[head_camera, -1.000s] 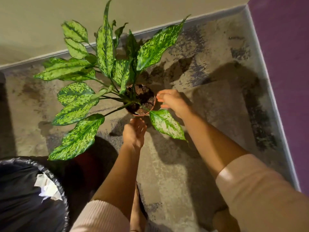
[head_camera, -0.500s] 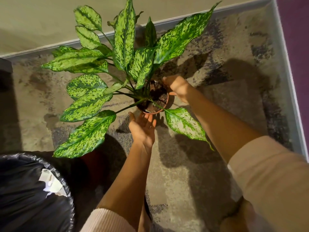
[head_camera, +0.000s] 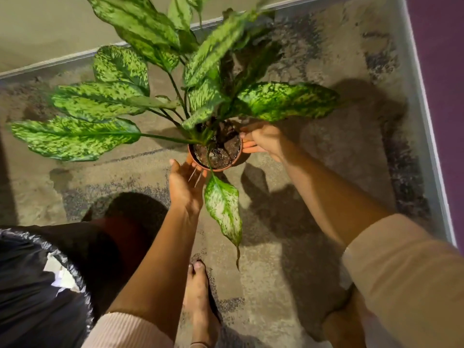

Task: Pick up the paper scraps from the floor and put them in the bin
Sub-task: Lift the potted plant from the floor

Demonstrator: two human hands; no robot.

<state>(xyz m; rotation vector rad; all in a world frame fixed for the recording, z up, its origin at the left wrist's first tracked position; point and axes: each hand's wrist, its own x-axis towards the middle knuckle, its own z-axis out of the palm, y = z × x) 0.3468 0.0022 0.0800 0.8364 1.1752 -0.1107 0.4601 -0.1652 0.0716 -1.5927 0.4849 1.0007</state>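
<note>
A black-lined bin [head_camera: 27, 305] stands at the lower left with white paper scraps [head_camera: 61, 276] lying inside it. I see no scraps on the floor. In the middle, a terracotta plant pot [head_camera: 218, 169] with large speckled green leaves [head_camera: 100, 101] is held between both hands. My left hand [head_camera: 185, 188] is palm up, its straight fingers against the pot's near left side. My right hand [head_camera: 263, 141] grips the pot's right side, fingers curled round it.
A mottled beige and grey rug [head_camera: 276, 285] covers the floor. A beige wall [head_camera: 50, 33] runs along the back and a purple wall [head_camera: 442, 96] along the right. A bare foot [head_camera: 198, 297] stands on the rug beside the bin.
The pot and plant have come up nearer to me, its leaves swinging. My left hand turned palm up against the pot's side. My right hand keeps its hold on the pot.
</note>
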